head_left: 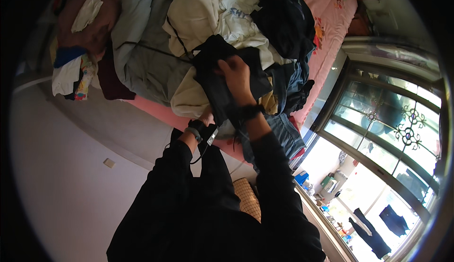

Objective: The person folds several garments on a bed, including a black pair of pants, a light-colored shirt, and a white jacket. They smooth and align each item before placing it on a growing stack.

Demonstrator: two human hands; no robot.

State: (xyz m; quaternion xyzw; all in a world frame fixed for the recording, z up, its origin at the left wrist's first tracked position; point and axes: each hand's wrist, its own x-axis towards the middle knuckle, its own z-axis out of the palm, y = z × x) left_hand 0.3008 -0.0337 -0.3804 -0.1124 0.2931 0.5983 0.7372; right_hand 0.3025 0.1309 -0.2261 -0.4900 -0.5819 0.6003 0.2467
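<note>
A black garment (216,74) lies over the pile of clothes on the bed, and its kind is unclear. My right hand (237,79) is on top of it, with fingers curled in against the dark cloth. At the garment's near edge is my left hand (207,116), its fingers hidden by the fabric, so its grip cannot be made out. Both wrists wear dark bands, and a small device with a cable sits at the left one. Under the black garment spreads a beige garment (191,7), next to a white printed shirt (239,5).
Another black garment (287,21) lies at the far right of the pile, above dark blue trousers (283,131). Grey bedding (149,70) and a brown cloth (87,17) fill the left. The pink sheet (330,24) shows at the bed's edge. A window (383,120) stands right.
</note>
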